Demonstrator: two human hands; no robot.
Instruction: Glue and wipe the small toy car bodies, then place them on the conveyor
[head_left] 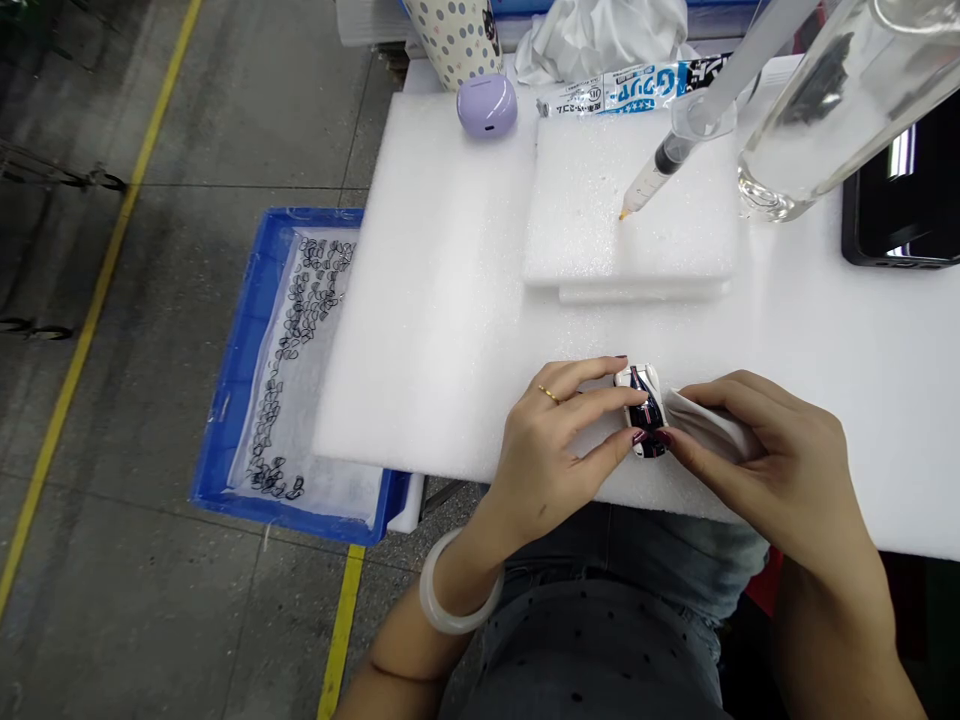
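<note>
A small toy car (pixel 646 408), white with a dark striped body, is held just above the white foam sheet near its front edge. My left hand (pixel 559 440) grips the car from the left, with fingertips and thumb on its side and top. My right hand (pixel 765 455) is closed on a white cloth (pixel 712 420), and its thumb tip touches the car's near right side. The car's underside is hidden. Beyond the hands, a syringe (pixel 652 180) with an orange-yellow tip leans over a raised foam block (pixel 585 240).
The foam sheet (pixel 420 330) covers the table. At the back are a purple case (pixel 487 106), a dotted cup (pixel 457 40), a glue packet (pixel 637 88) and crumpled white material (pixel 604 40). A clear glass cylinder (pixel 825 120) and black phone (pixel 907 190) stand right; a blue tray (pixel 225 400) of small dark parts lies left.
</note>
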